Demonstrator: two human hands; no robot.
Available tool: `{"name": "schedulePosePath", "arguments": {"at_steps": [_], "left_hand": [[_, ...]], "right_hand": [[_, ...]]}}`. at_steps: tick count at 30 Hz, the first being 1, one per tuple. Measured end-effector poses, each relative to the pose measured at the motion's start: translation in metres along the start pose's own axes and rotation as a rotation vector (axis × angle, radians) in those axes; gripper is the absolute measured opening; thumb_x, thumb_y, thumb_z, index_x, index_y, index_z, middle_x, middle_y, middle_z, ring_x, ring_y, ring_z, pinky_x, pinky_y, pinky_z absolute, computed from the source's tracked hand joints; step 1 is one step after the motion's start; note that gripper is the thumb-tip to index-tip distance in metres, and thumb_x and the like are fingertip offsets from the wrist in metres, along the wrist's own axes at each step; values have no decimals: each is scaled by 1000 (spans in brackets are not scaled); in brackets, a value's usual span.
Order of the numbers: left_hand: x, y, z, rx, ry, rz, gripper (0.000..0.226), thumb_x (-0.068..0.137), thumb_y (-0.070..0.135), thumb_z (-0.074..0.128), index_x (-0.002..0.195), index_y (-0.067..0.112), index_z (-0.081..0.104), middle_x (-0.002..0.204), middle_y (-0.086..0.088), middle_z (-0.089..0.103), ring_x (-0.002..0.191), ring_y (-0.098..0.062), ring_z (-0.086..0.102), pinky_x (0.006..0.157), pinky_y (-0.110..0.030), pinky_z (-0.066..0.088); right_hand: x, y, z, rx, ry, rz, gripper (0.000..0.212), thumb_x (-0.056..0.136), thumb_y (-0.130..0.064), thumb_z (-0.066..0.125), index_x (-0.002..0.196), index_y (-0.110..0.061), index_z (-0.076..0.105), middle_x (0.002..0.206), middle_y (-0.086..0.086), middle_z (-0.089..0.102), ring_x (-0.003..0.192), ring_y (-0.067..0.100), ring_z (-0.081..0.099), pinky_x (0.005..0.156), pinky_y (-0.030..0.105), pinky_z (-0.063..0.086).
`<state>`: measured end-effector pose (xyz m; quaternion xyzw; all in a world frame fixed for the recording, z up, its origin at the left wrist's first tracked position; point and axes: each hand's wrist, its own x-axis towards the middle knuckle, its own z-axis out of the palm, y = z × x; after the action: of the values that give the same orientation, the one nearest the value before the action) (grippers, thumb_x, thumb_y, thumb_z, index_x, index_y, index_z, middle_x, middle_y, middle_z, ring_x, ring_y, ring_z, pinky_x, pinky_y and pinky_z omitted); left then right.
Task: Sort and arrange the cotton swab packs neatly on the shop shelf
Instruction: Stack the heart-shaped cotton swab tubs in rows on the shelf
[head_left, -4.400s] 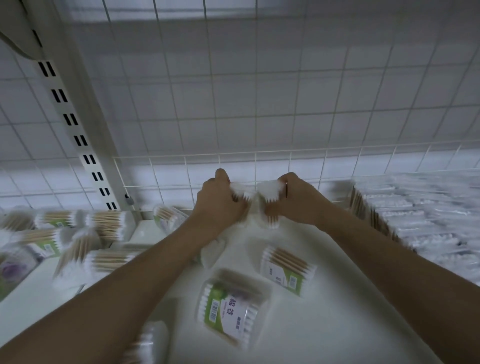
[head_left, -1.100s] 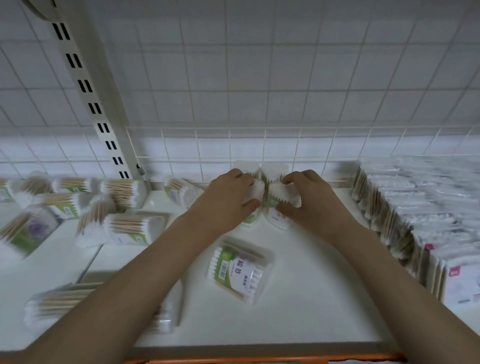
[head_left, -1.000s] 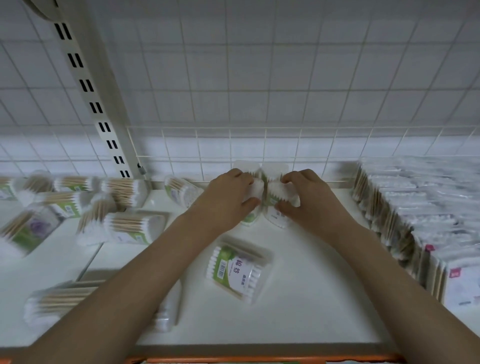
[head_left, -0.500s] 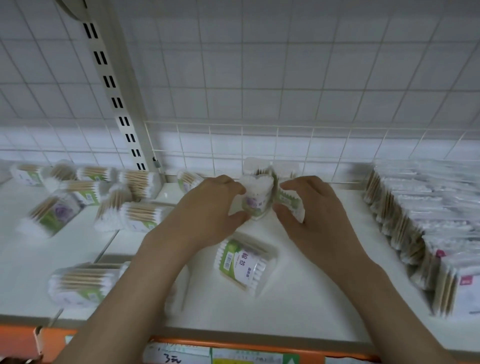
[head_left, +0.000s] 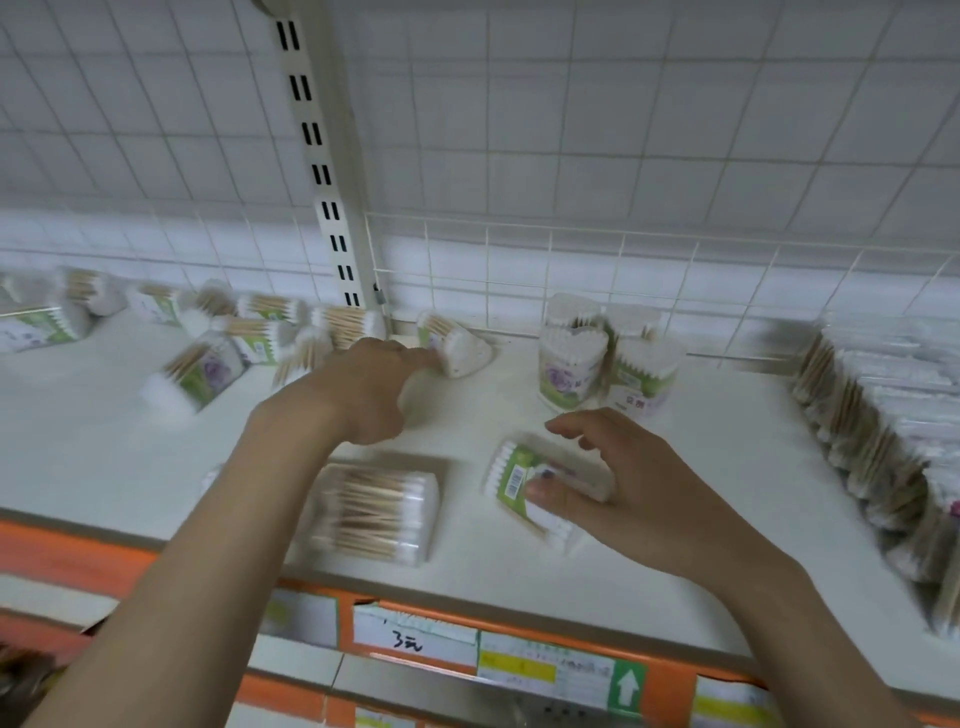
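Setting: a white shop shelf (head_left: 675, 467) backed by a wire grid and white tiles, with an orange price strip along its front edge.
Done so far: 4 heart-shaped packs (head_left: 608, 358) stand upright together near the back rail – the only tidy group of this kind.
Right side: a dense row of flat bagged swabs (head_left: 883, 431) stands on edge.
Left hand (head_left: 363, 395): stretched toward the back, fingertips touching a tipped heart-shaped pack (head_left: 457, 345); motion blur hides whether it grips.
Right hand (head_left: 618, 483): fingers curved over a green-label pack (head_left: 519, 478) lying flat near the front, thumb pressing its side – a grasp forming.
Still loose: a clear box of swabs (head_left: 374, 512) lying at the front, and about 10 scattered packs (head_left: 208, 343) on the left section.
Progress: early; most packs await standing and grouping.
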<state>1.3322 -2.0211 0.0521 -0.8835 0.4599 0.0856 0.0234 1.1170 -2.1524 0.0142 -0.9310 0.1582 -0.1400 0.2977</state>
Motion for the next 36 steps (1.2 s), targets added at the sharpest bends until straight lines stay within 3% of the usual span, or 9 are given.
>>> {"name": "schedulePosePath", "arguments": {"at_steps": [6, 9, 13, 16, 20, 23, 25, 30, 36], "left_hand": [[7, -8, 8, 175, 48, 2, 66, 83, 5, 52, 141, 29, 31, 136, -1, 43, 123, -20, 43, 85, -27, 35], [5, -7, 3, 212, 119, 25, 56, 86, 13, 55, 137, 31, 38, 133, 2, 46, 120, -18, 46, 91, -30, 32], [-10, 5, -14, -45, 235, 133, 52, 87, 26, 59, 136, 30, 42, 129, -4, 50, 118, -23, 47, 97, -35, 38], [-27, 27, -20, -285, 356, 277, 50, 86, 31, 62, 133, 28, 46, 128, -3, 54, 119, -19, 48, 96, -23, 33], [-36, 66, -12, -414, 393, 384, 41, 86, 32, 60, 127, 26, 54, 120, -3, 59, 110, -18, 54, 93, -27, 39], [-31, 90, -1, -465, 424, 412, 40, 89, 26, 58, 128, 23, 53, 124, -1, 58, 110, -17, 52, 88, -23, 38], [-28, 99, 5, -477, 415, 415, 40, 90, 25, 56, 129, 23, 52, 123, -1, 56, 108, -18, 52, 90, -31, 42], [-20, 109, 15, -443, 422, 427, 37, 91, 17, 55, 127, 17, 53, 120, -4, 55, 105, -23, 52, 88, -38, 43], [-12, 114, 20, -393, 358, 454, 32, 91, 7, 50, 122, 9, 55, 114, -7, 53, 102, -28, 53, 85, -40, 43]], "right_hand": [[-7, 0, 12, 21, -131, -1, 81, 56, -71, 69, 123, -49, 29, 112, -36, 32, 106, -16, 34, 81, 10, 34], [-10, 3, 14, 64, -73, 11, 72, 62, -58, 73, 120, -48, 32, 111, -33, 36, 104, -17, 37, 77, 11, 38], [-11, 6, 7, 86, 61, 21, 61, 64, -48, 76, 110, -42, 37, 107, -27, 44, 96, -15, 44, 69, 8, 41], [-14, 9, -13, 57, 212, 27, 56, 61, -47, 77, 101, -37, 40, 102, -21, 47, 88, -9, 49, 64, 10, 40], [-22, 12, -47, 27, 320, 54, 53, 61, -39, 77, 99, -32, 41, 96, -18, 51, 85, -7, 51, 64, 11, 43], [-25, 13, -66, -48, 297, 75, 48, 68, -28, 77, 103, -25, 44, 92, -17, 52, 81, -3, 52, 62, 5, 39], [-24, 16, -72, -107, 257, 85, 45, 70, -23, 76, 105, -24, 48, 93, -17, 52, 81, 1, 50, 63, 4, 36], [-18, 24, -68, -180, 168, 114, 56, 74, -21, 72, 124, -29, 49, 113, -7, 39, 91, 4, 43, 73, -6, 28], [-6, 30, -60, -238, 146, 114, 61, 73, -25, 71, 127, -27, 43, 118, -4, 50, 108, 16, 43, 75, 19, 28]]}}
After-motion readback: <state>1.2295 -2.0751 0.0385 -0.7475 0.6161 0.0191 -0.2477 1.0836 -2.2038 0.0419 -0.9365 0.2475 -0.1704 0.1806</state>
